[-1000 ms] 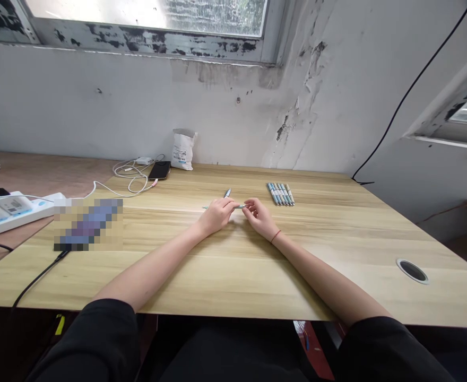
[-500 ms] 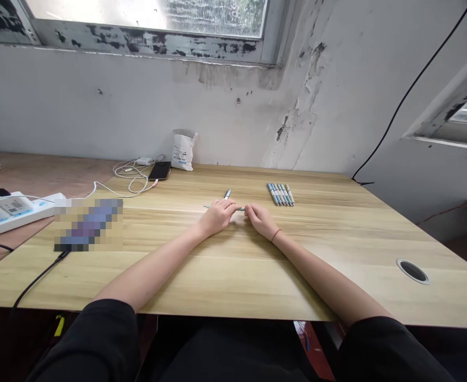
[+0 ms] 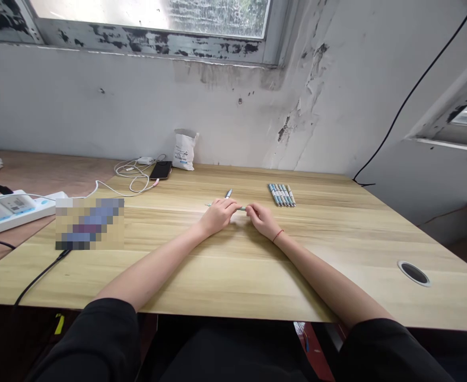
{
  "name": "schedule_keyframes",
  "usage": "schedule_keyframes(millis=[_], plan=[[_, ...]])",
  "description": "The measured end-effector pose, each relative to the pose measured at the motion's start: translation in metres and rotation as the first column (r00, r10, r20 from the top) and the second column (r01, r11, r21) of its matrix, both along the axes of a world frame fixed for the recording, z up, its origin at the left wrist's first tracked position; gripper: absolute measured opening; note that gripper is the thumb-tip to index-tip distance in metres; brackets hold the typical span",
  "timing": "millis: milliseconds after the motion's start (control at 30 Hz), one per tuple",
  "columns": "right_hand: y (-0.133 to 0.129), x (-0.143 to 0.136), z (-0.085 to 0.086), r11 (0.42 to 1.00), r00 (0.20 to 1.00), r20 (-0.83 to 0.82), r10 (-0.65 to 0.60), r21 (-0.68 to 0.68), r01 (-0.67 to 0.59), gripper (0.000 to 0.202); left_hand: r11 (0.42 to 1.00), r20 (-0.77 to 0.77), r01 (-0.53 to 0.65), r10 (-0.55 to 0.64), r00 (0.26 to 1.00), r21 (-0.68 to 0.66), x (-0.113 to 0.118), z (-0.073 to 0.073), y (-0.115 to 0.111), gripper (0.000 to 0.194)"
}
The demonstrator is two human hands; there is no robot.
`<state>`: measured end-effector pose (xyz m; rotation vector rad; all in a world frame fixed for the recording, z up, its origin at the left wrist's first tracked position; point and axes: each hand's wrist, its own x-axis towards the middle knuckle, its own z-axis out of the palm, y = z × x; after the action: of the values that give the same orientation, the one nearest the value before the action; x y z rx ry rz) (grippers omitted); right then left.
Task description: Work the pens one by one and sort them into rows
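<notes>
Between my two hands a slim greenish pen (image 3: 242,208) lies nearly level, just above the desk. The fingers of my left hand (image 3: 218,215) close round its left part, and a thin tip pokes out past that hand. On its right end, the fingers of my right hand (image 3: 261,218) are pinched shut. My fingers hide most of the pen. Right behind my left hand lies another pen (image 3: 228,193), partly covered. A row of several blue, green and beige pens (image 3: 282,195) rests side by side, behind and to the right of my right hand.
A white plastic pouch (image 3: 184,150) stands against the wall beside a dark phone (image 3: 161,170) and a white cable (image 3: 133,178). At left are a blurred-out device (image 3: 92,223) and a power strip (image 3: 26,215). A round cable hole (image 3: 414,273) is at right in the wooden desk (image 3: 233,281).
Both hands keep their hold on the pen with hardly any movement. The whole view has shifted very slightly; the other pens lie as before.
</notes>
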<state>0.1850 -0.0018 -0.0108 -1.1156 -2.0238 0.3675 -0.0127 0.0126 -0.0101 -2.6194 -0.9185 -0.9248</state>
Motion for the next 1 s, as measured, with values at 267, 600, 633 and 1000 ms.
schedule_keyframes(millis=[267, 600, 633, 1000], plan=[[0.002, 0.003, 0.001, 0.986, 0.966, 0.249, -0.068, 0.163, 0.028, 0.024, 0.999, 0.01, 0.04, -0.041, 0.999, 0.012, 0.0, -0.002, 0.002, 0.034], [-0.004, -0.004, 0.008, 0.995, 1.0, 0.007, 0.008, -0.099, -0.007, 0.032, 0.993, -0.076, 0.004, 0.005, 0.997, 0.121, 0.0, 0.002, 0.001, 0.032], [-0.003, -0.003, 0.009, 0.992, 1.0, -0.009, 0.022, -0.126, -0.023, 0.034, 0.99, -0.081, 0.009, 0.003, 0.997, 0.14, 0.0, 0.004, -0.001, 0.03], [-0.004, -0.001, 0.008, 0.988, 0.911, 0.411, -0.046, 0.151, -0.018, 0.017, 0.979, -0.142, 0.063, -0.035, 0.989, 0.196, -0.003, 0.009, -0.001, 0.03]])
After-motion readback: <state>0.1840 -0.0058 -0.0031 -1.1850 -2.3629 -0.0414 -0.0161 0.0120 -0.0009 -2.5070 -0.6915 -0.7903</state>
